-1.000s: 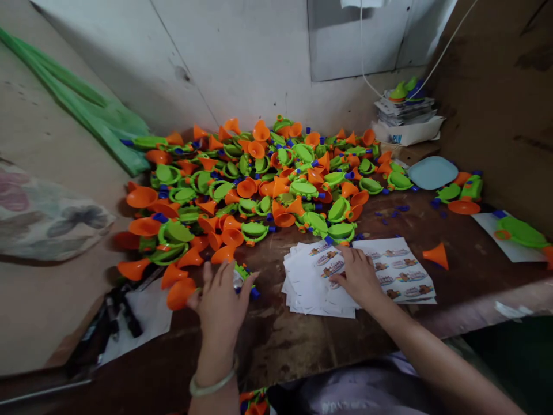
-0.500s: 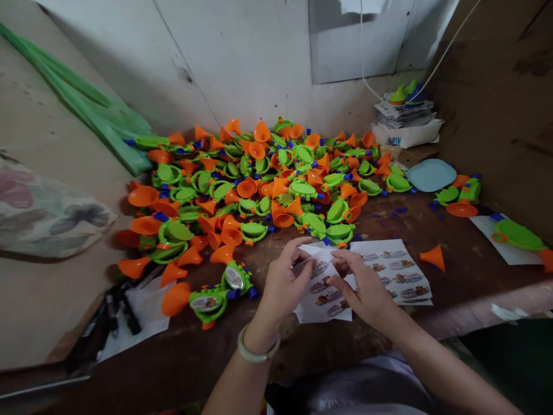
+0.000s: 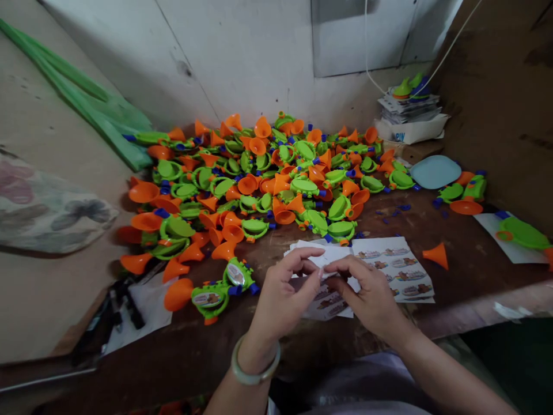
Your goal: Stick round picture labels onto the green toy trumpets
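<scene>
Close together in the middle, my left hand (image 3: 285, 291) and my right hand (image 3: 371, 294) both pinch a white sticker sheet (image 3: 330, 304) printed with small oval pictures. Its upper edge is bent over between my fingertips, which partly hide it; whether a single sticker is loose there I cannot make out. More sticker sheets (image 3: 404, 268) lie flat on the table just right of and behind my hands. Left of my left hand are two green and orange toy trumpets, one with an oval picture label (image 3: 207, 298) and the other with a shiny label (image 3: 235, 275).
A wide heap of toy trumpets (image 3: 305, 185) without labels covers the back of the table (image 3: 389, 222). At right are a pale blue lid (image 3: 435, 172), a loose orange horn (image 3: 437, 255) and a paper stack (image 3: 410, 118). Dark pens (image 3: 132, 305) lie at left.
The upper part of the sticker sheet is now bent over, and my fingertips have come closer together. The whole view has shifted slightly.
</scene>
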`<move>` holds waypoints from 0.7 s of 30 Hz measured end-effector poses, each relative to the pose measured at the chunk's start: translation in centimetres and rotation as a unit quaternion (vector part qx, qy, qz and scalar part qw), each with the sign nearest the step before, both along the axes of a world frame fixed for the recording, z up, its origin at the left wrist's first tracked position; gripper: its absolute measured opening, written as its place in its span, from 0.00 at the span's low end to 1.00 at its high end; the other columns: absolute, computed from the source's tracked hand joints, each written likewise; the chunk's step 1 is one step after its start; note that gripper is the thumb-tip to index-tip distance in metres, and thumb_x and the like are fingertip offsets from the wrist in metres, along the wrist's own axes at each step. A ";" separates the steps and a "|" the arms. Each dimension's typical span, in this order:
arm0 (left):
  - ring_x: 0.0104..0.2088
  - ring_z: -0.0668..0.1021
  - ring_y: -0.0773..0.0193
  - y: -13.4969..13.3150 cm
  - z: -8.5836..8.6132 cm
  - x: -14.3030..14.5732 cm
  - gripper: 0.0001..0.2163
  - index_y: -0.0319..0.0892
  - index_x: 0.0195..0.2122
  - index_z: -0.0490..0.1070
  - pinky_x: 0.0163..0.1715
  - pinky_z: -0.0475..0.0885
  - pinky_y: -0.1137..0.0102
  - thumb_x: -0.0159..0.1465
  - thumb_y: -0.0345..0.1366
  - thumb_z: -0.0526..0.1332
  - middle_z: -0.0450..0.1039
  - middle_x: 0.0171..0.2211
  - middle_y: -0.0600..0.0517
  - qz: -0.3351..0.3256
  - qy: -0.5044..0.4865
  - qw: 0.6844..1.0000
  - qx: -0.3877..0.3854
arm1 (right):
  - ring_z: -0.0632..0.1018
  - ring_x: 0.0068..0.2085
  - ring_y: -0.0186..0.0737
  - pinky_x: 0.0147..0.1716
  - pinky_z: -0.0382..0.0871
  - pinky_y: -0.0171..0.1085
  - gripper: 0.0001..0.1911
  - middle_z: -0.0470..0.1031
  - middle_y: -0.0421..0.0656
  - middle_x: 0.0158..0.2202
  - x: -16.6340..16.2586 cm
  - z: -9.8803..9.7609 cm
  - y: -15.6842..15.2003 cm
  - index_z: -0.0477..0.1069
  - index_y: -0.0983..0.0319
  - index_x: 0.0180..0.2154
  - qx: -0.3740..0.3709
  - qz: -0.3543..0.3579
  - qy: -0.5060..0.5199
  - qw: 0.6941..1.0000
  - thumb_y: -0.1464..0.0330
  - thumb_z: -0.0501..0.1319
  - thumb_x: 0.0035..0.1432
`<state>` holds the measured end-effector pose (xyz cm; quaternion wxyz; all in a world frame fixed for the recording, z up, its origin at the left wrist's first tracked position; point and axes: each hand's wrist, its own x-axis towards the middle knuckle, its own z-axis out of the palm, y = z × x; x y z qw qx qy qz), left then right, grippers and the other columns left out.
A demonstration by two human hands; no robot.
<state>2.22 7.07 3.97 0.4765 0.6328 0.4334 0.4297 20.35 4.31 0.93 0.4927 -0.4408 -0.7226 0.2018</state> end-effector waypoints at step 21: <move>0.25 0.72 0.68 0.6 0.1 -0.9 0.16 0.43 0.48 0.73 0.24 0.66 0.76 0.62 0.40 0.70 0.74 0.28 0.56 0.094 -0.095 0.989 -0.063 | 0.80 0.54 0.46 0.49 0.83 0.46 0.32 0.71 0.48 0.60 0.2 -0.1 -1.5 0.62 0.44 0.69 0.112 -0.035 -0.052 0.992 0.73 0.61 0.70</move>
